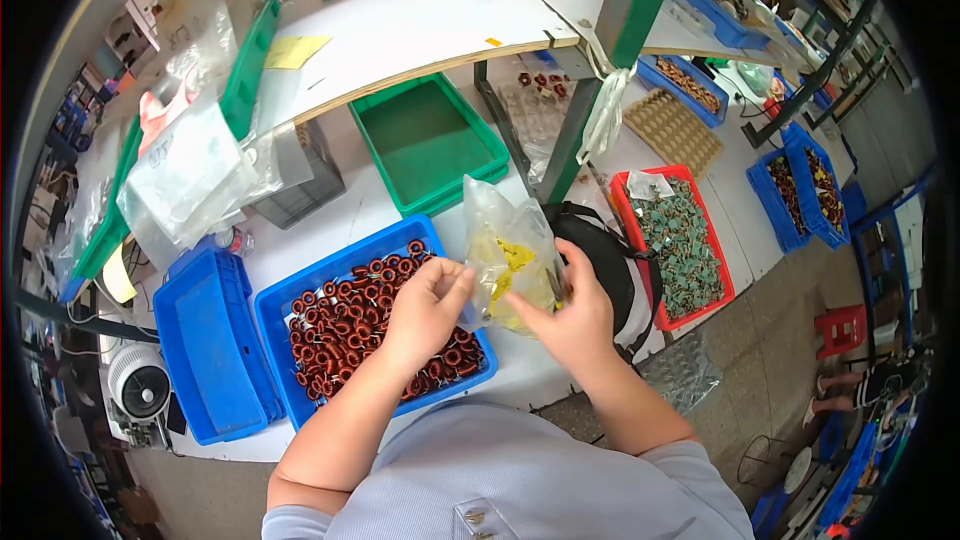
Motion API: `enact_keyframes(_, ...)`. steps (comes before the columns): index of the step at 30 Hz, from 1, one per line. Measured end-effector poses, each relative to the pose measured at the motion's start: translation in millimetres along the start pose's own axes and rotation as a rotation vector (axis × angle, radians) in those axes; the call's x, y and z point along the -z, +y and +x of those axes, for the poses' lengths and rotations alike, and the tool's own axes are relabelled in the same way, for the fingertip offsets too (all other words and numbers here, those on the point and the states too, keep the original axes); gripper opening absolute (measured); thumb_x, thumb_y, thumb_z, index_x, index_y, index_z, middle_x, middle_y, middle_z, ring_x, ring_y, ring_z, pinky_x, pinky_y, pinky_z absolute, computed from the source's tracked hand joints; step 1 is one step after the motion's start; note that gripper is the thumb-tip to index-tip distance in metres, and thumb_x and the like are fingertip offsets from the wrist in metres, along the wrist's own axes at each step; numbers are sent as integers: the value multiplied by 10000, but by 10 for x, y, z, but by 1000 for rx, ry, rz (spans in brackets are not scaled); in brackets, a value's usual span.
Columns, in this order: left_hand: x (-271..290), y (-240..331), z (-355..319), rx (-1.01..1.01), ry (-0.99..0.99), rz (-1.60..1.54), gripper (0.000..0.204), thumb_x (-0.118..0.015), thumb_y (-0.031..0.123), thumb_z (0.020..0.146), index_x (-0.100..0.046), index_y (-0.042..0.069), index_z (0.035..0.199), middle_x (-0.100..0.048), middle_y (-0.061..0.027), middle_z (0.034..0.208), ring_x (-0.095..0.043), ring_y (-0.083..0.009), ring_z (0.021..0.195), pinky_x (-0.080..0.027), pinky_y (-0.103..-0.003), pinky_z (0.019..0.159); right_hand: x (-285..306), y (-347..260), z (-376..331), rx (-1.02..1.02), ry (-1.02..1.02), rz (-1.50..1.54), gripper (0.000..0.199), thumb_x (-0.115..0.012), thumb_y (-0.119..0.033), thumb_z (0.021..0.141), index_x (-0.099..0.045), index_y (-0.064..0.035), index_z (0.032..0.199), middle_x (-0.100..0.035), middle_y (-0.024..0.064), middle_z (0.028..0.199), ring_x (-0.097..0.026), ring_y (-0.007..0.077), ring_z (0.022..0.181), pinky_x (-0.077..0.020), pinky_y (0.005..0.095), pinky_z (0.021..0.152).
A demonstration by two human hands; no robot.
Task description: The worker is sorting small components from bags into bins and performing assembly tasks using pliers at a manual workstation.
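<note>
A clear plastic bag [487, 212] with small yellow pieces [513, 258] in it is between my hands, its upper end standing up. What kind of pieces these are is too small to tell. My right hand [583, 312] grips the bag from the right, thumb in front and fingers at its far side. At the bag's left edge, my left hand [425, 308] is closed in a pinch on the plastic. Below my left hand is a blue tray [275, 340] full of copper-red wire-wound ring coils [345, 330], partly covered by my forearm.
Left of the coils stand blue trays [215, 350]; behind them is a green tray [425, 145]. On the right lie a black bag [605, 285] and a red tray [720, 258] of small green parts. A green post [575, 130] and shelf edge [430, 70] rise ahead.
</note>
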State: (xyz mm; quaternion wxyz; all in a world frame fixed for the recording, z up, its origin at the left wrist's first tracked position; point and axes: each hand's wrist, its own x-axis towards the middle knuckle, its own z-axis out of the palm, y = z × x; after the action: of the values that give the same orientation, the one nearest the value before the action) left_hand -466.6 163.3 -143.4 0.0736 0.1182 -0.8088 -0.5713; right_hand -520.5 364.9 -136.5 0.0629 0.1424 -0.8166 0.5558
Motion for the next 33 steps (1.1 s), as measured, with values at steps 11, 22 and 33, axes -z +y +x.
enact_keyframes(11, 76, -15, -213, 107, 266, -232, 139, -645, 152, 1000, -587, 27, 1023, -622, -24, 756, -609, -106, 679, -500, -231, 643, 285, 37, -240, 84, -84, 21, 278, -588, 47, 804, -667, -47, 1053, -650, 80, 911, -549, 158, 685, -457, 261, 659)
enact_keyframes(22, -47, -598, -185, 296, 138, -438, 108, -653, 139, 986, -596, 53, 956, -636, -26, 749, -590, -108, 639, -491, -240, 597, -1, 474, -421, 397, -399, -691, 326, -705, -127, 726, -744, -117, 1049, -702, 73, 890, -619, 294, 751, -475, 409, 640)
enact_keyframes(33, 156, -467, 85, 46, -22, 198, 183, -648, 186, 981, -567, 65, 870, -652, -64, 717, -616, -211, 618, -506, -340, 601, 150, 659, -632, 400, -397, -680, 388, -703, -113, 722, -745, -147, 1106, -742, 14, 1074, -649, 289, 892, -485, 386, 810)
